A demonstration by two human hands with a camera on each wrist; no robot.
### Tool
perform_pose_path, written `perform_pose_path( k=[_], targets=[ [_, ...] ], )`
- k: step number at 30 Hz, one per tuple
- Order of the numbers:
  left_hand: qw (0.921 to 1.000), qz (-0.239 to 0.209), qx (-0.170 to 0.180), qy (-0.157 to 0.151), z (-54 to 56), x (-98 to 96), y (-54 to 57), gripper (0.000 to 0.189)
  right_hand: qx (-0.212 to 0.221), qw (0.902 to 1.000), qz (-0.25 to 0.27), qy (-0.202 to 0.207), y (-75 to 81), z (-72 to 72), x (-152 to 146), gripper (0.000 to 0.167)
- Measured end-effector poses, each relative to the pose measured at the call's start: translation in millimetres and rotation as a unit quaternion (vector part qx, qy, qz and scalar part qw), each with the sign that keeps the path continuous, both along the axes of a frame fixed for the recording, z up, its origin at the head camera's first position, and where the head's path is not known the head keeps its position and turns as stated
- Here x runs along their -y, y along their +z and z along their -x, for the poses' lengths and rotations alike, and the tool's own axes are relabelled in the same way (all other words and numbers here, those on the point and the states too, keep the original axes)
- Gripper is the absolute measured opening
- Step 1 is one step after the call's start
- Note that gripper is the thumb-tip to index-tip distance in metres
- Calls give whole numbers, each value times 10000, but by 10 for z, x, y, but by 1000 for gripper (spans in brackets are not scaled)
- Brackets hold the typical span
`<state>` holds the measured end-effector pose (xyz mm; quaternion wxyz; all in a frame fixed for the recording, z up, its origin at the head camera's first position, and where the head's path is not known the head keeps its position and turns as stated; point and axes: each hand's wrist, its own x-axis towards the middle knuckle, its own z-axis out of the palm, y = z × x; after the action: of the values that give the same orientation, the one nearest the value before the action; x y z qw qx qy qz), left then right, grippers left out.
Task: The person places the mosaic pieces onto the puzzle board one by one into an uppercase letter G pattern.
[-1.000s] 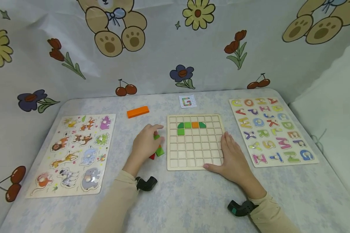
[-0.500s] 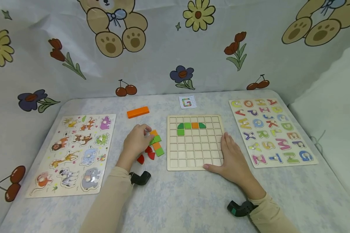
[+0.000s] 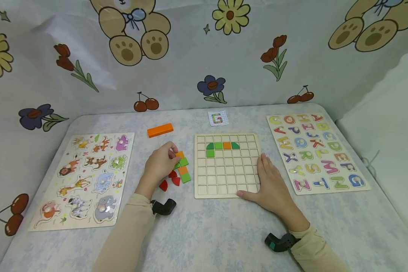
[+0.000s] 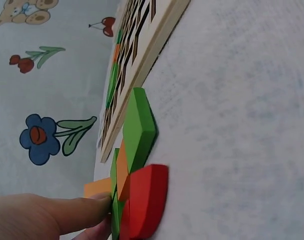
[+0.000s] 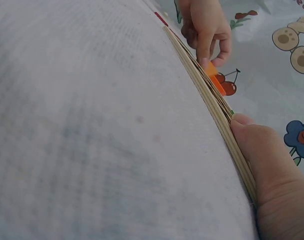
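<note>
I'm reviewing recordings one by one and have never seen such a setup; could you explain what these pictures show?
There is no robot: a person works with two bare hands. The wide picture comes from a camera on the head, looking forward and down; the two close-ups come from cameras on the left and right wrists.

On the table lie an animal puzzle, a letter puzzle, an orange bar, a small card and a grid board with five green and orange pieces in it.

The right hand rests against the board's right edge, thumb at its near edge. The left hand is at the loose pieces, coloured green, orange and red; whether it holds one I can't tell.
</note>
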<state>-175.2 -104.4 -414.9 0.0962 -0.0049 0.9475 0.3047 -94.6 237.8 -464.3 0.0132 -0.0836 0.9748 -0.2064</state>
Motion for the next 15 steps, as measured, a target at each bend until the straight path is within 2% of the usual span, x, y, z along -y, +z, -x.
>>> perform_pose_path(
  k=[6, 10, 15],
  targets=[
    [9997, -62, -235, -59, -13, -23, 26, 16, -22, 10000, 35, -3, 1, 0, 0, 140],
    [9985, -467, -282, -88, -27, -80, 79, 16, -21, 10000, 28, -8, 7, -2, 2, 140],
    [9954, -931, -115, -196, -49, -231, 148, 13, -6, 10000, 13, -11, 13, -2, 8, 141]
  ],
)
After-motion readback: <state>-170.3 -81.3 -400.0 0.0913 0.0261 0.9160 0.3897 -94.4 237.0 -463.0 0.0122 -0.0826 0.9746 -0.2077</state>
